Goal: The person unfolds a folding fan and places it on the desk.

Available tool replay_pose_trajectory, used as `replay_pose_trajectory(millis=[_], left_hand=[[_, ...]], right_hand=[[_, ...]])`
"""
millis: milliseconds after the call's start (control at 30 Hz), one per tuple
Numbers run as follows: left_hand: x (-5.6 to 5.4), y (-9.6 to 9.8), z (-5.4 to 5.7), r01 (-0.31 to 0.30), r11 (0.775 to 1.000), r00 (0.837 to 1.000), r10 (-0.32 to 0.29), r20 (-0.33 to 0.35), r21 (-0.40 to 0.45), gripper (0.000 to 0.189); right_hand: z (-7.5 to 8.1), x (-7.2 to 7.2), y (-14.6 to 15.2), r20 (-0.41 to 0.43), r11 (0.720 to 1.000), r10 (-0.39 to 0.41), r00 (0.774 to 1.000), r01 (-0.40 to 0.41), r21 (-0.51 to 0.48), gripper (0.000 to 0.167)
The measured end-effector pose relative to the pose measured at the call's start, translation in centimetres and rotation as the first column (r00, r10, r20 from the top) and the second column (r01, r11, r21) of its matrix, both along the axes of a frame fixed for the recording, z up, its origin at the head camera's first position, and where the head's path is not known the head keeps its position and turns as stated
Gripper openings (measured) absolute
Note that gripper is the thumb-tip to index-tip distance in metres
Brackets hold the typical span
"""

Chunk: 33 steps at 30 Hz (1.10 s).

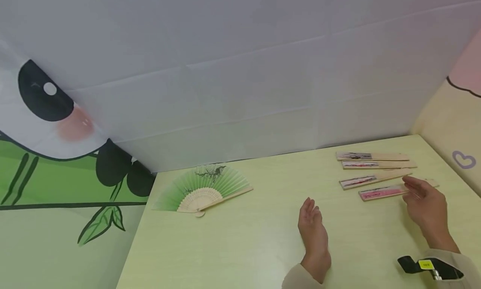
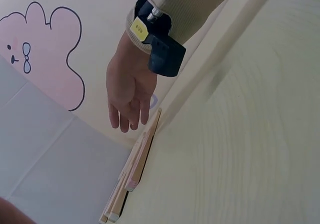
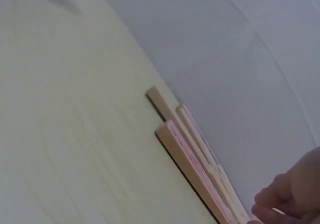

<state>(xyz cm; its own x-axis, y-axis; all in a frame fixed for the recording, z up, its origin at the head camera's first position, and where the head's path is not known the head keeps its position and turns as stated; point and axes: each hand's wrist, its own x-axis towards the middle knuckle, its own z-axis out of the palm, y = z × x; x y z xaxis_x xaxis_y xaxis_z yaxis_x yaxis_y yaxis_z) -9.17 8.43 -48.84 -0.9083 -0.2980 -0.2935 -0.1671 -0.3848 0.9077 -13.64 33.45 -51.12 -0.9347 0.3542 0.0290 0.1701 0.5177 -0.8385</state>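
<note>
My right hand (image 1: pixel 428 205) hovers over the near end of the row of folded fans, fingers loosely bent and holding nothing. Below its fingertips lies a folded pink fan (image 1: pixel 379 193), its right part partly hidden by the hand. Beyond it are more folded fans with pale wooden ribs, among them a red-and-white one (image 1: pixel 358 181) and a dark-patterned one (image 1: pixel 355 156). In the left wrist view the right hand (image 2: pixel 131 92) hangs above the fans' ends. My left hand (image 1: pixel 315 234) is nearer the table's middle, fingers extended, with nothing in it.
A green fan (image 1: pixel 204 193) with a dark branch print lies spread at the table's left. The pale yellow table (image 1: pixel 233 247) meets a white wall sheet (image 1: pixel 240 126) at the back and a painted wall (image 1: pixel 456 126) on the right.
</note>
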Motion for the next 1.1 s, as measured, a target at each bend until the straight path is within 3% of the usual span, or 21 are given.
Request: replay_pose_trajectory(millis=[100,167,400,567,667,733,900,967,1100], left_hand=[[0.1,0.7,-0.3,0.017,1.0,1.0,-0.017,-0.005,0.004,0.044],[0.2,1.2,-0.5,0.028,1.0,1.0,-0.028,-0.014,0.008,0.044],[0.3,2.8,-1.2,0.058,0.998,0.998,-0.059,0.013,0.019,0.042],[0.1,3.0,-1.4,0.07,0.997,0.997,-0.072,0.038,0.04,0.042],[-0.1,3.1,-1.4,0.066,0.997,0.997,-0.068,0.045,0.049,0.042],[-0.2,3.2,-1.5,0.067,0.996,0.996,-0.07,0.05,0.054,0.043],[-0.5,3.5,-1.8,0.075,0.996,0.993,-0.08,0.09,0.05,0.044],[-0.6,3.7,-1.9,0.077,0.996,0.991,-0.081,0.107,0.042,0.043],[-0.7,4.0,-2.0,0.078,0.995,0.988,-0.084,0.127,0.058,0.043]], right_hand=[[-0.2,-0.3,0.9,-0.021,0.967,0.093,0.995,-0.085,0.242,0.047],[-0.5,-0.6,1.4,-0.048,0.94,0.16,0.986,-0.137,0.314,0.046],[-1.8,-1.4,2.9,-0.074,0.855,0.354,0.932,-0.29,0.431,0.034],[-2.6,-2.2,3.5,-0.17,0.763,0.46,0.871,-0.29,0.578,0.031],[-2.6,-2.4,3.9,-0.175,0.722,0.484,0.857,-0.279,0.633,0.03],[-2.3,-2.3,4.0,-0.128,0.725,0.47,0.873,-0.3,0.62,0.029],[-1.6,-1.8,3.8,0.029,0.8,0.404,0.914,-0.368,0.475,0.03],[-1.3,-1.6,3.6,0.07,0.824,0.387,0.919,-0.379,0.42,0.027],[-1.0,-1.0,2.8,0.088,0.836,0.395,0.915,-0.397,0.378,0.019]])
